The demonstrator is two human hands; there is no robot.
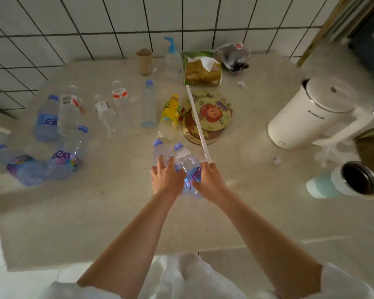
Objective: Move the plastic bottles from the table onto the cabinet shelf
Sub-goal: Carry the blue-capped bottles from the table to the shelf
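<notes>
Centrally, the left hand (pixel 165 180) and right hand (pixel 209 180) are each curling fingers around a blue-capped bottle: left bottle (pixel 160 153), right bottle (pixel 189 167), both standing near the tabletop (pixel 117 212) front.

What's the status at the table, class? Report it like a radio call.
Left hand and right hand each grip a blue-capped bottle. Other bottles wait on table. White stick close by right hand.

Dim, soft indoor light with faint shadows on the tabletop (pixel 117 212); wide-angle bending at edges, slight overall blur.
</notes>
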